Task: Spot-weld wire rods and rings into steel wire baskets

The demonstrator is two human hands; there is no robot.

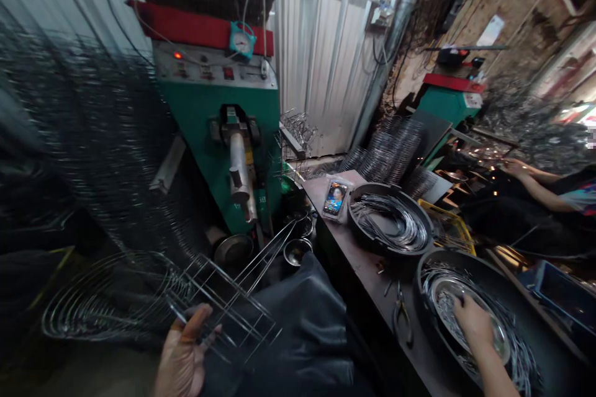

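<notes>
My left hand (pixel 184 347) is closed on the edge of a wire rack (pixel 233 301), a metal grid with longer wires running up to the right. The rack is held tilted above a dark apron (pixel 298 322) over my lap. My right hand (pixel 475 325) reaches into a round metal bowl (pixel 500 338) of small wire pieces (pixel 449 307). Its fingers are bent together, and the tips are hidden among the pieces. The bowl sits on bundled wires (pixel 519 353) inside a large dark round tray (pixel 421 288).
Ahead stands a green welding machine (pixel 195 118) with a cylindrical arm (pixel 239 167). Stacked wire racks (pixel 93 136) rise at left. The bench (pixel 372 285) holds pliers (pixel 401 316), a phone (pixel 335 198) and another tray (pixel 367 242) of wires. A co-worker's arms (pixel 535 186) show at right.
</notes>
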